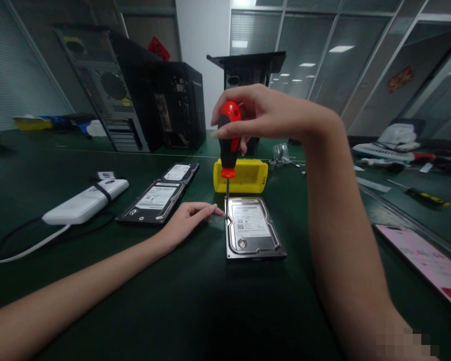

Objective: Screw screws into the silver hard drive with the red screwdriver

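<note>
A hard drive [252, 228] lies label up on the dark green table in front of me. My right hand [253, 113] grips the red and black handle of a screwdriver [229, 145] from above. The shaft points straight down, and its tip meets the drive's left edge. Beside that edge rests my left hand [191, 218], its thumb and forefinger brought together near the tip. Whatever may be between those fingertips is too small to make out. Just behind the drive stands a yellow bin [240, 176].
Two more hard drives [160, 195] lie to the left, beside a white power strip [86, 200] with cables. Computer cases [135, 95] stand at the back. On the right are a phone [424, 258] and a yellow-black screwdriver [424, 196].
</note>
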### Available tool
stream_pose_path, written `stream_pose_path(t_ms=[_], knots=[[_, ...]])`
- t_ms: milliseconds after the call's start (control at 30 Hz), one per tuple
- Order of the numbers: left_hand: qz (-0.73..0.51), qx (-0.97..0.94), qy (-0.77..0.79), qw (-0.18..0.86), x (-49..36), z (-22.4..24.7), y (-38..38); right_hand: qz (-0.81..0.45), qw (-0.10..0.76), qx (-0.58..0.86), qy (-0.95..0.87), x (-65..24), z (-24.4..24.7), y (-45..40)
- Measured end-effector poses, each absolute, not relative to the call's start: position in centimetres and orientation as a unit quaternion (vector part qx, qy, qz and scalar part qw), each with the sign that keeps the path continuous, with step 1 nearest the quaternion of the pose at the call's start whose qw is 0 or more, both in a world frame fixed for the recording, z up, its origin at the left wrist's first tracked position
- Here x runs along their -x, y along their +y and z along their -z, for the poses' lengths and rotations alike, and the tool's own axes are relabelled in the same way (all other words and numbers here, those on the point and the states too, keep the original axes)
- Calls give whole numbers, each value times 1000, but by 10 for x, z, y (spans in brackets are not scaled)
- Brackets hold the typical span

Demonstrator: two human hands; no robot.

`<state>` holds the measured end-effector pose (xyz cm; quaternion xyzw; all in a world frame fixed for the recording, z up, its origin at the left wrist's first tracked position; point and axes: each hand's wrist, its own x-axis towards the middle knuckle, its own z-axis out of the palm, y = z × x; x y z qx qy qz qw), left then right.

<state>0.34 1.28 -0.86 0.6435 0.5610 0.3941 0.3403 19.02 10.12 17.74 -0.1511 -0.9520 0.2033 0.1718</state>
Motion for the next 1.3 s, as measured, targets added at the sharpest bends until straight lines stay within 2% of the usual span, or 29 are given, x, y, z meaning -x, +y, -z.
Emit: stream_pose_path(t_ms=[833, 1300], knots=[[-398, -644, 557, 341, -4, 9, 12, -197, 168, 161, -952, -188, -178, 99], [-388, -649, 543, 365, -5, 8, 12, -174, 218, 127, -952, -183, -169, 99]])
